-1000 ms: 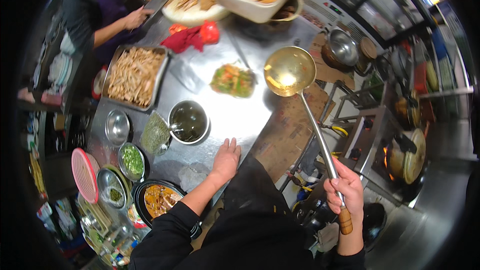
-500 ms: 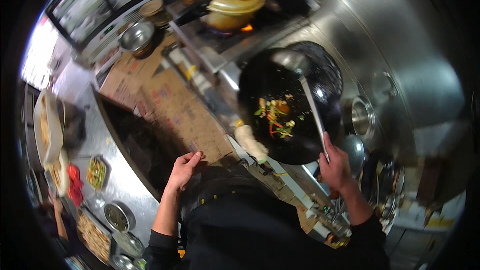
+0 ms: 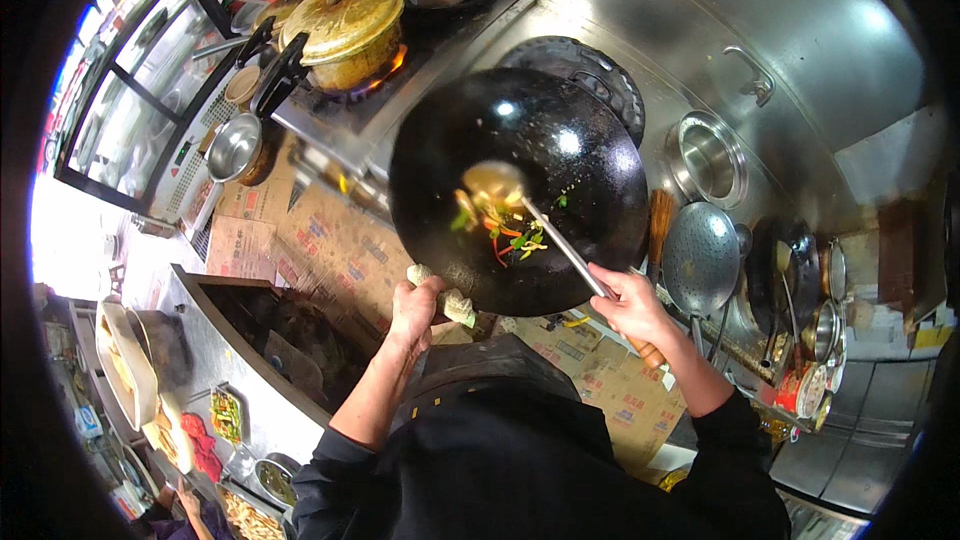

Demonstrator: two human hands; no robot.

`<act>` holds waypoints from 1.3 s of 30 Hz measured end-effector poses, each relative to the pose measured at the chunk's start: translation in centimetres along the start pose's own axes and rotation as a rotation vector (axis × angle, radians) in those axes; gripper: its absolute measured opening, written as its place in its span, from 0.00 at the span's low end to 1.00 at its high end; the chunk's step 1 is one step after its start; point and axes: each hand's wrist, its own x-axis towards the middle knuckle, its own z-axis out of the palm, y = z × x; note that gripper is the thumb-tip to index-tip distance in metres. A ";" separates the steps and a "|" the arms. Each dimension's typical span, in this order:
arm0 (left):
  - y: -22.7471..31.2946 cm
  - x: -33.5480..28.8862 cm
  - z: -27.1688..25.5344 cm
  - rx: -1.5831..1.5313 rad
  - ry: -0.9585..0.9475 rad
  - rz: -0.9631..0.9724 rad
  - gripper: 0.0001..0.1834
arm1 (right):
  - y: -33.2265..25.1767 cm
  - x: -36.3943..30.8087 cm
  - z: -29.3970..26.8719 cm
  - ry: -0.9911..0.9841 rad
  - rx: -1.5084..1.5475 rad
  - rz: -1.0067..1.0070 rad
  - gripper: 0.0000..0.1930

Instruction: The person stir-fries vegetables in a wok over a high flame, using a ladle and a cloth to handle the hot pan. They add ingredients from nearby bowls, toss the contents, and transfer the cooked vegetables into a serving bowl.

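Left hand (image 3: 413,314) has moved onto the wok's (image 3: 520,140) wrapped handle (image 3: 458,307), gripping it lower centre; brace firmly while the right hand (image 3: 632,310), clasping the ladle (image 3: 568,249), stirs.

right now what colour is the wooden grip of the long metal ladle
The wooden grip is orange-brown, clearest in the head view.

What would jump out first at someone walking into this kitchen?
The big black wok in the middle, with chopped vegetables and a ladle that the right hand holds. The left hand grips a pale wrap at its near rim. At upper left, flames glow beneath a golden pot.
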 end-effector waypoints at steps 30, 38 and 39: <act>1.8 1.7 0.8 0.102 0.158 0.526 0.07 | 1.0 -0.6 -1.7 0.346 -0.268 -0.132 0.25; 2.3 -1.2 3.3 0.411 0.295 0.765 0.12 | -1.4 -2.4 2.9 0.020 0.434 0.292 0.25; 2.5 -1.8 3.9 0.429 0.318 0.783 0.14 | -1.4 -3.2 3.6 -0.060 0.543 0.256 0.20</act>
